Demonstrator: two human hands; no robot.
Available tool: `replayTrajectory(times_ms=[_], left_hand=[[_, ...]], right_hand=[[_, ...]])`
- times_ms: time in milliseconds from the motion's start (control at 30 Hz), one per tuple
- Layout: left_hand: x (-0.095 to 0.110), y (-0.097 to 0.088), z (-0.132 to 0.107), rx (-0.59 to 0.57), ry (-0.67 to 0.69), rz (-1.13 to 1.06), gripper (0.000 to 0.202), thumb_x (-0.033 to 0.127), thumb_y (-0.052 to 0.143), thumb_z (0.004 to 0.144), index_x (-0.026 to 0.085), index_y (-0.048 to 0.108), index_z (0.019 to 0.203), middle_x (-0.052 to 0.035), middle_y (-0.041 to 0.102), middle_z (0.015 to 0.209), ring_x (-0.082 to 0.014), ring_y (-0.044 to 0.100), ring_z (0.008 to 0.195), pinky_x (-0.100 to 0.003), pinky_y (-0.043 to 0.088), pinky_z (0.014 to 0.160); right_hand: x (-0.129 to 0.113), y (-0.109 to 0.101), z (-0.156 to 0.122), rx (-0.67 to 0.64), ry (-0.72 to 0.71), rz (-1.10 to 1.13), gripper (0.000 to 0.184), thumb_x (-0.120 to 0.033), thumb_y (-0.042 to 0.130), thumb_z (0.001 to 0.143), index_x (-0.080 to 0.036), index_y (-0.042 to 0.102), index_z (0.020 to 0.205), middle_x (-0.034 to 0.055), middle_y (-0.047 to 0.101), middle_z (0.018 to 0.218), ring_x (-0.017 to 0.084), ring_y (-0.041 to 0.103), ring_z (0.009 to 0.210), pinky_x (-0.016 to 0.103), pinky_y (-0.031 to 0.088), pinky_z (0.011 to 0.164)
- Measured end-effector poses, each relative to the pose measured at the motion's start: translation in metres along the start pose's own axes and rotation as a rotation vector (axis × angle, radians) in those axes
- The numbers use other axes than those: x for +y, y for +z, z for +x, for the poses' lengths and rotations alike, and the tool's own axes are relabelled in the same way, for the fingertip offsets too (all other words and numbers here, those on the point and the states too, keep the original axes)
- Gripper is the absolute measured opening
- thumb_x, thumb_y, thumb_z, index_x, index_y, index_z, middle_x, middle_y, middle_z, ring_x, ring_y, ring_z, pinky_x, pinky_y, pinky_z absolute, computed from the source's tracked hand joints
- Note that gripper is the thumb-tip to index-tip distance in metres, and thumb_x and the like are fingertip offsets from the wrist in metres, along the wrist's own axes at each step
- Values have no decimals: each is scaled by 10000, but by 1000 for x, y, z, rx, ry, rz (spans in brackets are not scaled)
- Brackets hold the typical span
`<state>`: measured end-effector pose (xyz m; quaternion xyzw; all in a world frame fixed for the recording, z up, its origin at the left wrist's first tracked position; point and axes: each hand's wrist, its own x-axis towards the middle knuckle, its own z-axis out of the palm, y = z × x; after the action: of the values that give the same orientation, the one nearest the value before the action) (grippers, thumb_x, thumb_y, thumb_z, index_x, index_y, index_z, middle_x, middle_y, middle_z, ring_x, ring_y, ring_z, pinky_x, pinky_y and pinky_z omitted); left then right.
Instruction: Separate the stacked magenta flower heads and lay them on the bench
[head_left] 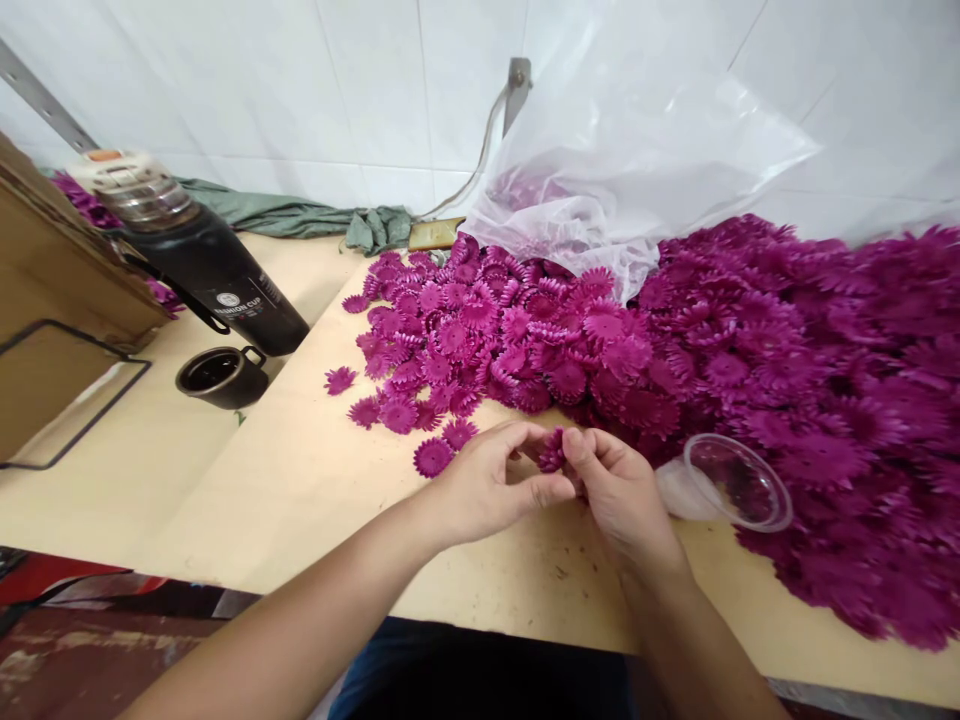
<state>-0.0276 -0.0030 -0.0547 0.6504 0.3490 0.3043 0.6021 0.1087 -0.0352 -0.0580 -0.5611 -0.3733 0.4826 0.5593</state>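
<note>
Both hands meet over the front of the table, around one small purple artificial flower (552,452). My left hand (495,475) has thumb and fingers closed about the flower from the left. From the right, my right hand (616,492) pinches at the flower's edge between thumb and fingers; its fingertips are partly hidden. Just beyond the hands spreads a heap of loose purple flower heads (480,330). A clear plastic cup (739,485) lies tipped on its side, right of my right hand, with something whitish in it.
A much larger purple flower pile (825,380) covers the right side. Behind it stands a translucent plastic bag (600,200). On the left are a black thermos (217,265), a black mug (225,378), a cardboard box (60,290) and a wire frame (75,430). Green cloth (277,212) lies along the wall.
</note>
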Motion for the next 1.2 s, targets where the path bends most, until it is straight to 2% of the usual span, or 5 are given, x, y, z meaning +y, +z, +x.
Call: replayTrajectory(times_ms=[200, 300, 533, 900, 1200], left_hand=[[-4, -1, 5, 136, -95, -55, 152, 273, 556, 808, 143, 613, 863, -13, 593, 742, -114, 533, 631, -239, 462, 568], [-3, -5, 7, 193, -77, -91, 102, 224, 532, 816, 142, 590, 797, -7, 567, 733, -111, 536, 672, -234, 459, 615], [-7, 0, 7, 136, -131, -102, 153, 220, 442, 843, 176, 493, 706, 35, 467, 621, -94, 449, 555, -221, 405, 535], [-6, -6, 7, 166, 36, 460, 347, 352, 352, 895, 204, 399, 585, 16, 457, 579, -139, 452, 567, -266, 340, 550], [-1, -9, 1, 219, 224, 715, 412, 356, 295, 938, 193, 485, 611, -13, 513, 627, -160, 505, 640, -284, 376, 612]], right_hand=[[6, 3, -4, -36, -104, -60, 523, -662, 636, 673, -198, 461, 508, -49, 393, 490, 86, 334, 480, 228, 325, 461], [7, 5, -8, -26, -110, -65, 433, -598, 673, 681, -205, 502, 623, -42, 464, 550, 99, 414, 512, 228, 380, 478], [6, 4, -10, -144, -60, -35, 348, -437, 718, 690, -222, 591, 931, 44, 693, 876, 167, 648, 763, 303, 546, 661], [11, 14, -9, -132, 63, 74, 371, -459, 777, 590, -183, 652, 804, 39, 721, 758, 163, 656, 676, 312, 555, 642], [20, 9, -9, 6, -103, 64, 281, -445, 727, 690, -203, 623, 789, 28, 695, 779, 173, 645, 748, 351, 541, 755]])
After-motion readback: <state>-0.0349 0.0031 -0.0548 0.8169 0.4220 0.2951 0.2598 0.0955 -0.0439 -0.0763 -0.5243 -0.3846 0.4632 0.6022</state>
